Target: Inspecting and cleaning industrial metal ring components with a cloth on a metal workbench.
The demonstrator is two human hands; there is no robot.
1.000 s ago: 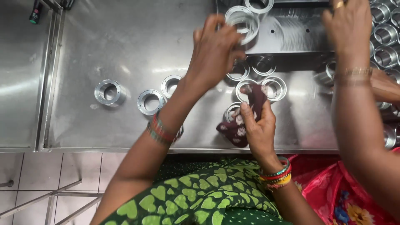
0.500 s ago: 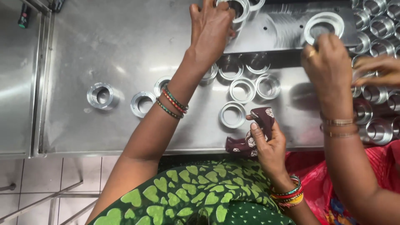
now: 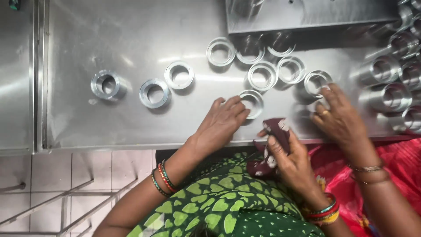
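The head view showed the right hand (image 3: 291,156) nearest, clenched around a dark maroon cloth (image 3: 271,149) at the edge of the steel table (image 3: 109,39). Just beyond, the left hand (image 3: 221,123) lay loose, fingertips touching a metal ring (image 3: 252,103) flat on the table. To the right, another person's hand (image 3: 340,116) reached a ring (image 3: 316,82). Farther off, more rings (image 3: 263,74) clustered near a steel tray (image 3: 307,15), with three rings (image 3: 153,93) apart at left.

I see a shiny metal ring (image 3: 252,103) lying flat on the steel table (image 3: 131,39), and a bunched maroon cloth (image 3: 274,145) at its edge.
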